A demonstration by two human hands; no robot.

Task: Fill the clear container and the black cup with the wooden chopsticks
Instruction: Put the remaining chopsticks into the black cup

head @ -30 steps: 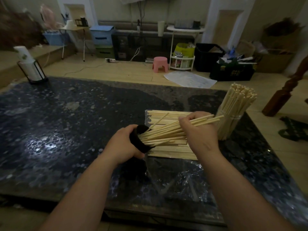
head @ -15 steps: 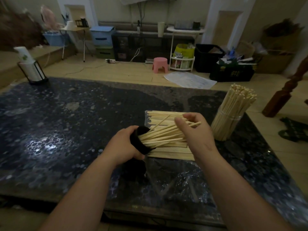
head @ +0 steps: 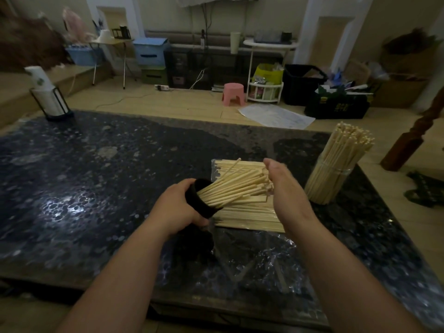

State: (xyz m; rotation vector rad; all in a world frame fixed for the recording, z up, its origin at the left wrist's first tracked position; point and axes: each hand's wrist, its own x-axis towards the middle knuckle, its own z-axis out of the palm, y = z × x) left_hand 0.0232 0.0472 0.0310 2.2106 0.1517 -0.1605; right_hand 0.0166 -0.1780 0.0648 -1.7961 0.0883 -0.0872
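**Black cup tilted and loaded, right palm at the stick ends**

Nearest me, in the lower centre of the frame, I am seeing crinkled plastic wrap [head: 252, 260] lying on the dark speckled table [head: 96, 176]. Just above it my left hand [head: 177, 207] is gripping the black cup [head: 200, 200], fingers curled round its wall, tipping it toward the right. A bundle of wooden chopsticks [head: 235, 186] is sticking out of its mouth. My right hand [head: 283, 188] is standing with fingers straight and relaxed, palm facing the bundle's free ends and clasping nothing; whether it is touching them I cannot tell. Beneath the bundle, a flat pile of chopsticks [head: 249, 218] is lying on the wrap. Farther right, the clear container [head: 331, 174] is standing packed with chopsticks that are leaning right. At upper left, a paper towel holder [head: 48, 97] is sitting on the table's far corner.
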